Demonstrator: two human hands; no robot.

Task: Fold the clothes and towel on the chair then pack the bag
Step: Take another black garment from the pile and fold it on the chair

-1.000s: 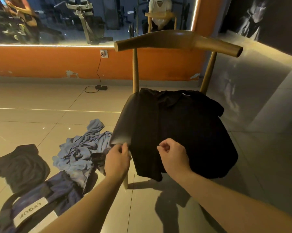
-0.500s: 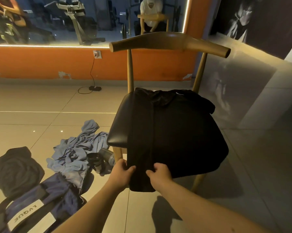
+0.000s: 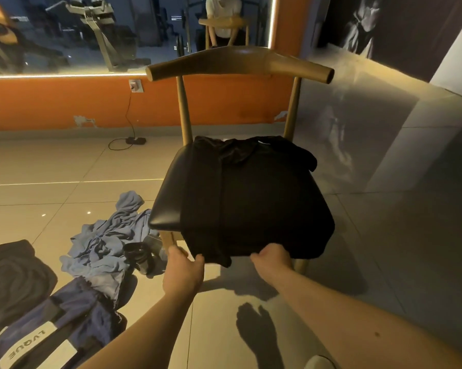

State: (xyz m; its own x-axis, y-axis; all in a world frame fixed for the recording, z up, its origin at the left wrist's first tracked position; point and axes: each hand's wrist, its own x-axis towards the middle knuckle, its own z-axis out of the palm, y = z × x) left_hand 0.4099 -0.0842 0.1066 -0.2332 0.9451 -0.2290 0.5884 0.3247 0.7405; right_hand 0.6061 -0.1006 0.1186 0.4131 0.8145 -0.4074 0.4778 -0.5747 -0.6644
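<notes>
since half a second ago the two hands have slid apart along the front hem and the hanging strip of cloth sits higher. left hand (image 3: 183, 272) is at the hem's left corner, thumb on top of the cloth and fingers tucked round the edge, pinching it. right hand (image 3: 274, 258) is further right on the same hem, fingers curled over the fabric, clamped on it. black shirt (image 3: 254, 198) lies spread on the seat of the chair (image 3: 238, 58), collar toward the backrest posts, left side already turned in as a long band, right side and front hem drooping over the seat edges. step in hand looks like folding the shirt, likely bottom hem up toward the collar. next move probably calls for lifting both pinches together and carrying the hem evenly back so the fold lands square, without dragging the whole shirt off the slick seat. edges: bare seat shows only at left, the overhang at right could slip off, and the backrest posts limit travel at the far end. open tile floor in front and to the right gives arm room. at left on the floor lie the crumpled blue towel (image 3: 107, 243), a dark bottle (image 3: 139, 255) touching it, a dark garment (image 3: 14, 272) and the bag (image 3: 72, 315), all not yet handled.
</notes>
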